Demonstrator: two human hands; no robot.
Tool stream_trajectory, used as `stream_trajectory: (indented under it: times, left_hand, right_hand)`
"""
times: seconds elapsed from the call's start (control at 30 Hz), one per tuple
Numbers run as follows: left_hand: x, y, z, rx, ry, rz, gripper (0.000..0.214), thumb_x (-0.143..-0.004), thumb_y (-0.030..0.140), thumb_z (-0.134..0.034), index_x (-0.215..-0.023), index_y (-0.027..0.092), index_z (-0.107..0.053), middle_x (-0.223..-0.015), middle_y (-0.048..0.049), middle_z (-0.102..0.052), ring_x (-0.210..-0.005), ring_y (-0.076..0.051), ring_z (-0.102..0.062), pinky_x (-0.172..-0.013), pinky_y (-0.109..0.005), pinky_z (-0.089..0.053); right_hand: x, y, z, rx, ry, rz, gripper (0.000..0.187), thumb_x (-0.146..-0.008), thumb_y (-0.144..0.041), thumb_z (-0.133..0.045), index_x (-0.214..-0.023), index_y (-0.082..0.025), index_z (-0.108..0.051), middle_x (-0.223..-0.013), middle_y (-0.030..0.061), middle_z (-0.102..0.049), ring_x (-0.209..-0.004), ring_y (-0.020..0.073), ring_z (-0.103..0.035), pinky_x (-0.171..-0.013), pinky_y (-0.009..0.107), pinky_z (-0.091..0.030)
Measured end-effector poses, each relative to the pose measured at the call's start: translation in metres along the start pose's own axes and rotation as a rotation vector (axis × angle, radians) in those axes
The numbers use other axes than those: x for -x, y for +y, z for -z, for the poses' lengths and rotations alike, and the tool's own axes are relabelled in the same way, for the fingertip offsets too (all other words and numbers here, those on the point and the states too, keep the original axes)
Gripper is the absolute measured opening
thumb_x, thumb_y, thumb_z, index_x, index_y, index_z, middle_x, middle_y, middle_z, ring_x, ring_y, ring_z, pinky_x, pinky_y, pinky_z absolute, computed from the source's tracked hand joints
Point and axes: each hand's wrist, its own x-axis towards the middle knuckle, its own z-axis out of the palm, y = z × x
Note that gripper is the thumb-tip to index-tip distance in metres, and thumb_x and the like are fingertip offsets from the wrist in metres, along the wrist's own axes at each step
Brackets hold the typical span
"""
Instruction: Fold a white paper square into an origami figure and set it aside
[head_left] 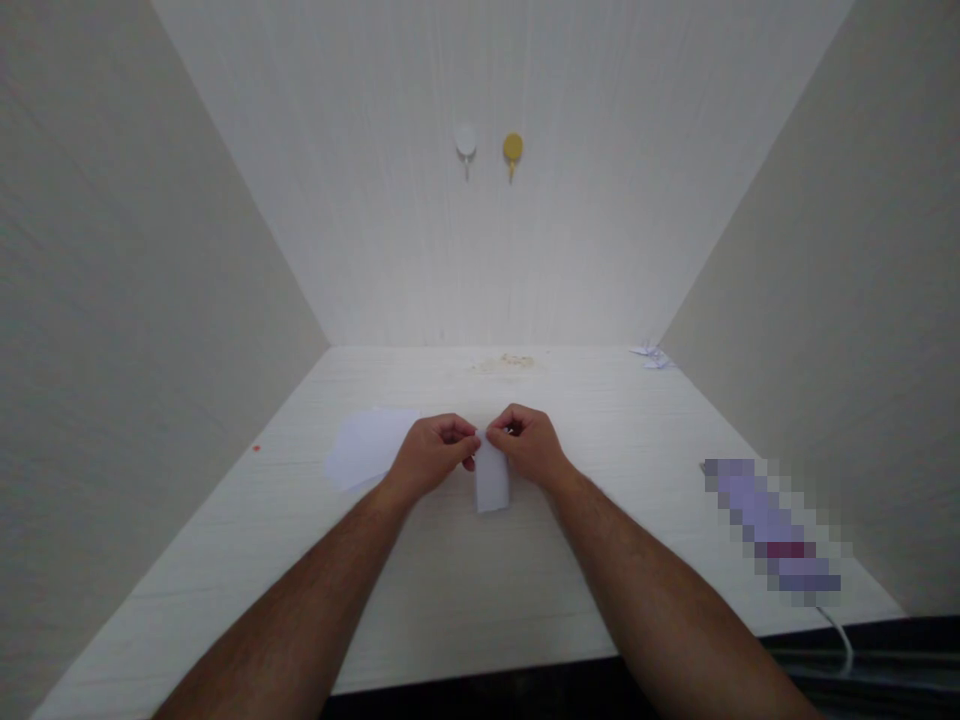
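My left hand [433,455] and my right hand [529,445] meet at the middle of a white desk [465,590]. Both have curled fingers pinching the top edge of a small folded white paper strip [493,484], which hangs down toward me between the wrists. A loose sheet of white paper [367,447] lies flat on the desk just left of my left hand, partly under it.
Walls enclose the desk on the left, back and right. Two wall hooks, one white [466,145] and one yellow [512,150], hang on the back wall. A small folded paper figure [652,354] sits in the far right corner. A blurred-out object [772,525] with a white cable lies near the right edge.
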Motion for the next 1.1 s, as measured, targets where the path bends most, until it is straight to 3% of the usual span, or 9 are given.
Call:
stream_trajectory:
  times: [1.1]
  left_hand:
    - [-0.0008, -0.0026, -0.0013, -0.001, -0.006, 0.012, 0.006, -0.075, 0.023, -0.068, -0.077, 0.017, -0.065, -0.056, 0.0013, -0.066, -0.050, -0.010, -0.060, -0.047, -0.020, -0.040]
  right_hand:
    - [0.0001, 0.0006, -0.0008, 0.036, 0.020, -0.008, 0.011, -0.068, -0.026, -0.065, -0.064, -0.018, -0.059, -0.058, -0.0031, -0.057, -0.053, 0.0096, -0.048, -0.051, 0.023, -0.039]
